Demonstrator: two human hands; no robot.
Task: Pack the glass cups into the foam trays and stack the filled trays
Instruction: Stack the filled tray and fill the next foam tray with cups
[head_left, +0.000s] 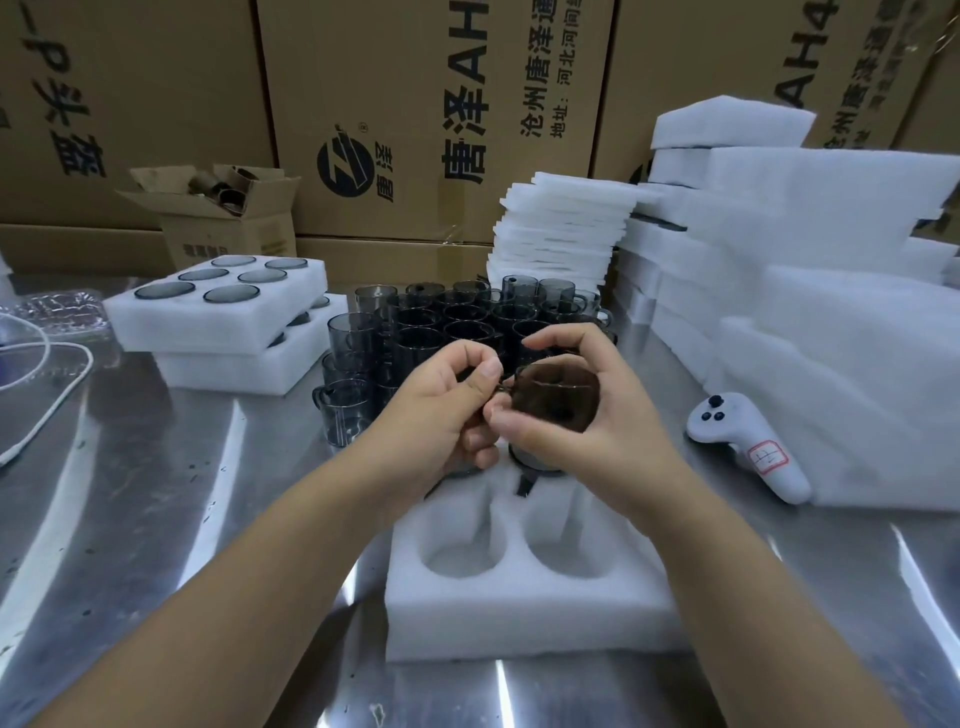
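Several printed cardboard cartons (415, 104) wall the back of a steel table (156, 519). White foam stacks (831, 312) fill its right side, and two filled trays (223, 312) sit stacked at the left. A foam tray (519, 613) lies nearest, its two near wells bare. Behind it crowd smoky glass cups (457, 322). The right hand (587, 415) curls around one cup (558, 397), held above the tray's far end, while the left hand (441, 410) pinches its handle side. A white controller (748, 447) lies right of the tray.

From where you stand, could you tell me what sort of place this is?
Probably a warehouse packing station: big cartons behind, stacked foam trays, and loose glass cups on a steel table.
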